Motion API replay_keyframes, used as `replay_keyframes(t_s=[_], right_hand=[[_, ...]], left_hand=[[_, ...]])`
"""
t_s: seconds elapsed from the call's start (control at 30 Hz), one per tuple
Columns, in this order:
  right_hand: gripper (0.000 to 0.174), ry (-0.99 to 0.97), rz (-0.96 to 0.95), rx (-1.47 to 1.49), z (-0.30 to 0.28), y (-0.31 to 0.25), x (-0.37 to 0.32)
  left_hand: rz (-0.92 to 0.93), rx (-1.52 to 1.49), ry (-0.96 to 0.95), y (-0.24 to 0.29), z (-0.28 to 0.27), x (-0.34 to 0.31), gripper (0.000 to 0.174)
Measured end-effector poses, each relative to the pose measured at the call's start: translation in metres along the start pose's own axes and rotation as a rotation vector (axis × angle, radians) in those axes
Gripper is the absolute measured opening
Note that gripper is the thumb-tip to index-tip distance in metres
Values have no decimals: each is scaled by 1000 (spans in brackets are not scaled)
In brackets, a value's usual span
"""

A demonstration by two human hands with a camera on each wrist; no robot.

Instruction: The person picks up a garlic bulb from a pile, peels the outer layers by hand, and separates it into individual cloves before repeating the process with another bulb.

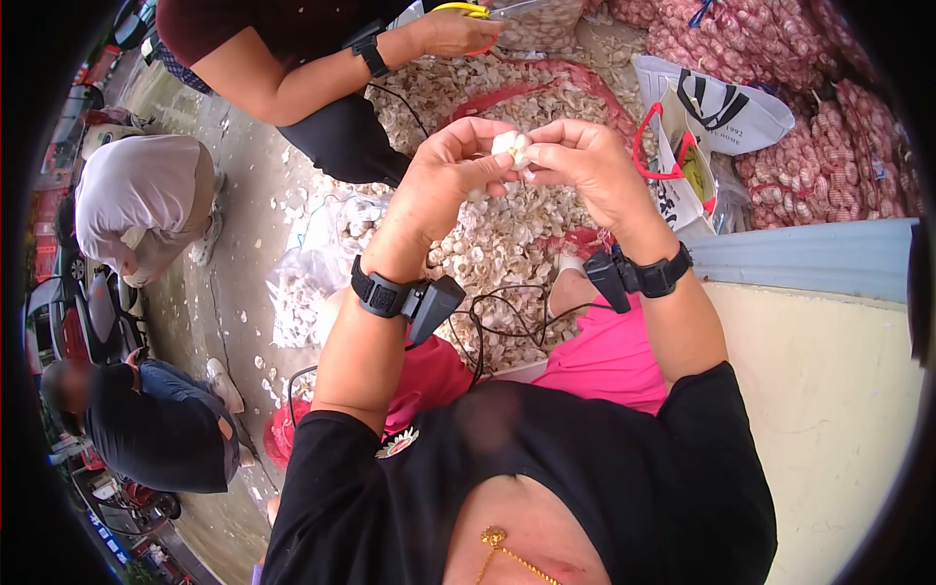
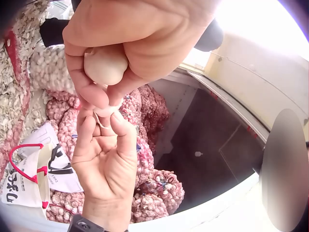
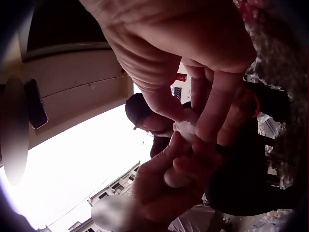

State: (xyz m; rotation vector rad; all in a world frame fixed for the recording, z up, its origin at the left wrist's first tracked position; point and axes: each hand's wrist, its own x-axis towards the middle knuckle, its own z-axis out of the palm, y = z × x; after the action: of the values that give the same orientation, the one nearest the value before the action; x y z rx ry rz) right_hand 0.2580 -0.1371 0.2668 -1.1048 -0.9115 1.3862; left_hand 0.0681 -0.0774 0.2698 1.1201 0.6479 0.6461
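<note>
A white garlic bulb [image 1: 510,146] is held up between both hands, over a heap of garlic. My left hand [image 1: 444,175] grips it; in the left wrist view the smooth round side of the bulb [image 2: 106,66] bulges out between the curled fingers and thumb. My right hand [image 1: 590,166] meets it from the other side, thumb and fingers pinching the bulb's edge, where a thin strip of skin [image 2: 100,120] hangs. In the right wrist view a pale, ragged part of the garlic [image 3: 186,128] sits between the fingertips of both hands.
Loose garlic and peelings [image 1: 487,263] spread below the hands. A clear bag of garlic [image 1: 297,297] lies to the left, cables cross the heap. Mesh sacks [image 1: 799,166] and a white tote bag [image 1: 721,107] stand right. Opposite, another person's hand [image 1: 453,34] holds yellow-handled scissors [image 1: 465,10].
</note>
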Motion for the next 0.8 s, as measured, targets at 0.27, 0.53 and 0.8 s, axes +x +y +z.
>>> replay_keyframes(t_s=[0.27,0.53,0.8], right_hand=[[20,21,36,136,1,-2,-1],[14,250,-377,-527,16,10,-3],[16,220,-683,-670,17,2,-1]], left_hand=[[-20,-150,-2,2,-4,4,27],[16,-109,70,-6,-5,6,25],[-3,-181,95,-2,-3,6,23]])
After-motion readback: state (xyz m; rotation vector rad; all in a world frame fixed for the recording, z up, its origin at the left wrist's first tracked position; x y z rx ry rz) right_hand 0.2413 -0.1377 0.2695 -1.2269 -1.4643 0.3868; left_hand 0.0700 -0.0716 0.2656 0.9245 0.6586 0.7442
